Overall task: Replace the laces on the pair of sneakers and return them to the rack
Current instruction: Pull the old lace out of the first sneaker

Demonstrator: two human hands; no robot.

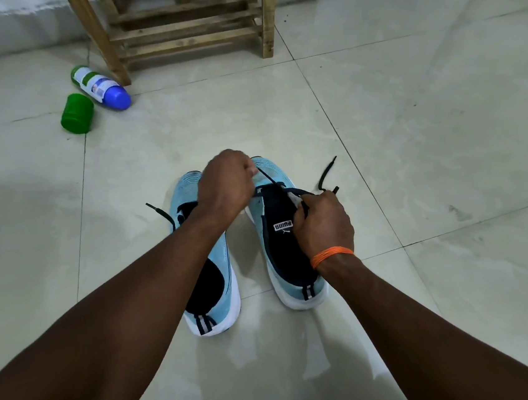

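Note:
Two light-blue sneakers with white soles and navy linings stand side by side on the tiled floor, heels toward me. My left hand point(227, 184) reaches across the left sneaker point(214, 270) and pinches a taut strand of the dark lace point(267, 177) over the toe of the right sneaker point(281, 253). My right hand point(323, 223), with an orange band at the wrist, grips the lace at the right sneaker's tongue. A loose lace end point(326, 173) lies to the right; another lace end point(159, 212) trails left of the left sneaker.
A wooden rack point(189, 28) stands against the wall ahead. A white bottle with a blue end point(101, 86) lies on its side near the rack's left leg, and a green cap point(77, 113) lies beside it. Glossy floor tiles surround the shoes.

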